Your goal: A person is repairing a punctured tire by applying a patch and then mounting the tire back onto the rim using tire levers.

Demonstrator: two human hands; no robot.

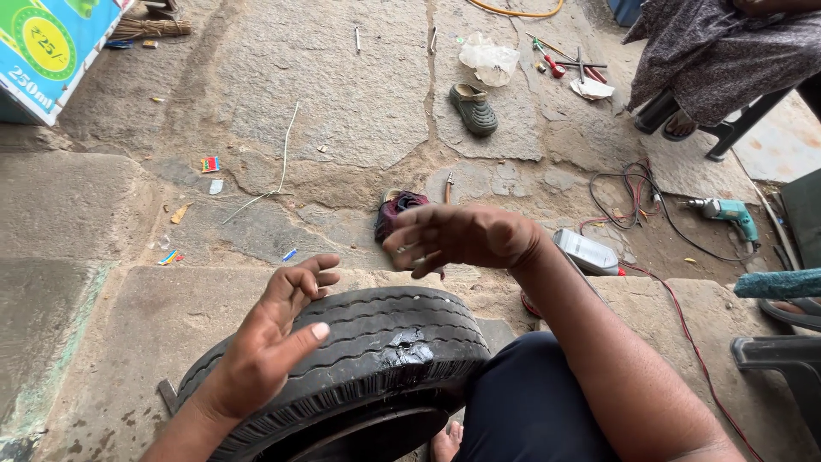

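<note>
Both of my hands are open and hold nothing. Far left, at the top corner, a blue and green printed cardboard box [47, 47] with a yellow round sticker is cut off by the frame edge, so I cannot tell its full shape. Small scraps of coloured wrapper [209, 163] lie scattered on the grey stone paving [342, 94] below it. My left hand [274, 338] hovers with fingers loosely curled and thumb stretched out, its fingertips at the tread of the black rubber tyre [376, 368]; whether they actually press on it I cannot say. That tyre stands upright on the stone step just in front of me, leaning beside my dark trouser knee [522, 402], with a wet, shiny patch on its tread; its lower part runs out of view. My right hand [457, 235] is held in the air above and beyond the tyre, palm down, fingers spread and drooping, touching nothing. Behind it a dark red rag [395, 210] is partly hidden. Just right of my wrist lies a grey flat plastic bottle [586, 252] with a red cap end, its label too small to make out. Further right a teal electric drill [727, 211] rests among tangled black and red wires [633, 192].
</note>
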